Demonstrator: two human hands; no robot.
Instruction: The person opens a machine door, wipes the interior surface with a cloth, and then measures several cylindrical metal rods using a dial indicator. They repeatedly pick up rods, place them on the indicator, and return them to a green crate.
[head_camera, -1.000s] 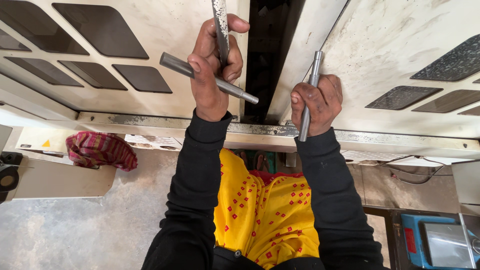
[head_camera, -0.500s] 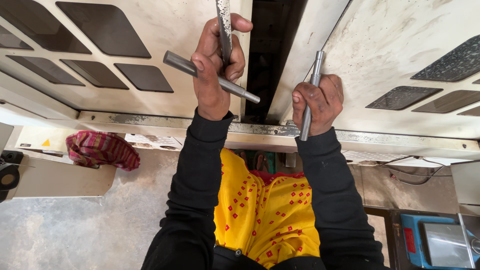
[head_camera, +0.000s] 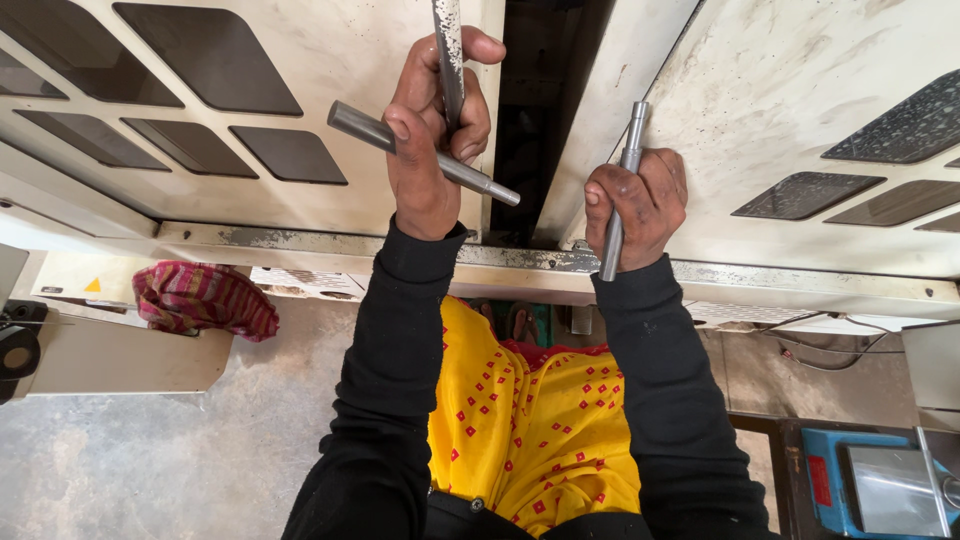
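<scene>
The left hand (head_camera: 432, 140) is raised with its fingers clenched around two items: a smooth grey steel rod (head_camera: 420, 150) held crosswise and a flat, worn metal strip (head_camera: 448, 55) held upright. The right hand (head_camera: 640, 205) is closed around a second slim steel rod (head_camera: 622, 190), kept nearly vertical against the scuffed cream panel (head_camera: 780, 110). A dark narrow gap (head_camera: 525, 110) is seen between the two panels, bounded below by a rusted rail (head_camera: 500, 255).

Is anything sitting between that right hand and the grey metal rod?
Nothing visible does: the right hand is already wrapped around the upright grey metal rod, in front of the dirty cream panel.
</scene>
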